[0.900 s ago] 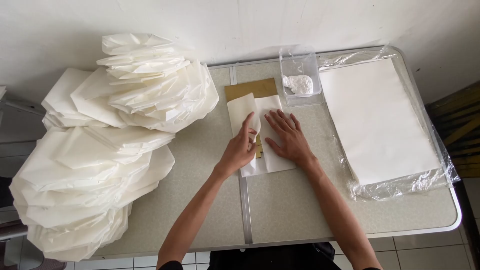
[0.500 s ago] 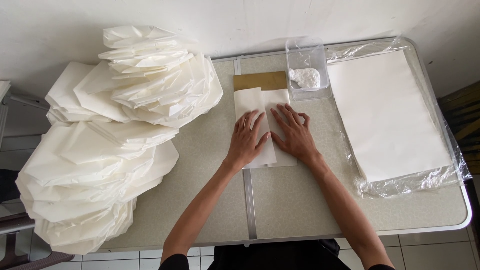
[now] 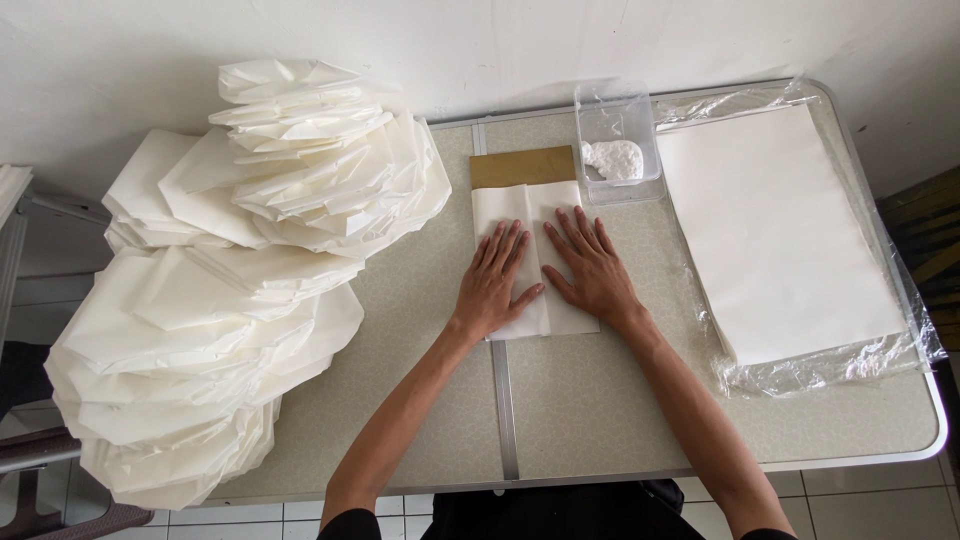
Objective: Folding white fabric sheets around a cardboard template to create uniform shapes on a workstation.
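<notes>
both hands are lying flat and open, left hand [image 3: 493, 283] and right hand [image 3: 590, 268] pressing side by side on the folded white paper [image 3: 533, 262], its long axis running straight away from them.

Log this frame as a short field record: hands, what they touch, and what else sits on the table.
left hand: left hand flat on the folded white paper sheet
right hand: right hand flat on the same sheet, fingers spread
under sheet: brown cardboard template, top edge showing
right side: flat stack of white paper in clear plastic wrap
behind: clear plastic tub holding white paste
left side: heap of folded white paper pieces
surface: grey folding table
</notes>
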